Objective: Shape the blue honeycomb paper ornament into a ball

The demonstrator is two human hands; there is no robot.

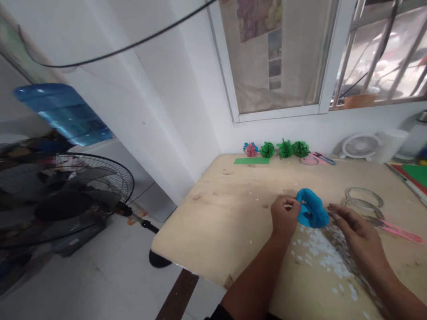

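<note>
A blue paper piece (320, 217), curved into a rounded open shape with cut-out gaps, is held up above the table. My left hand (283, 214) pinches its left edge between thumb and fingers. At the paper's right side is my right hand (358, 233), with its fingers stretched out and thumb apart; whether the fingertips touch the paper I cannot tell. Many small pale paper scraps (328, 253) lie scattered on the wooden table (207, 231) below. Pink-handled scissors (402, 231) lie right of my right hand, near wire rings (365, 198).
Along the wall stand green paper balls (285, 149), a pink-and-blue one (251, 149) and a green paper strip (251, 161). Farther right are a second cutting tool (323, 158), a small white fan (360, 146) and coloured sheets (415, 178). A black standing fan (66, 200) is left of the table.
</note>
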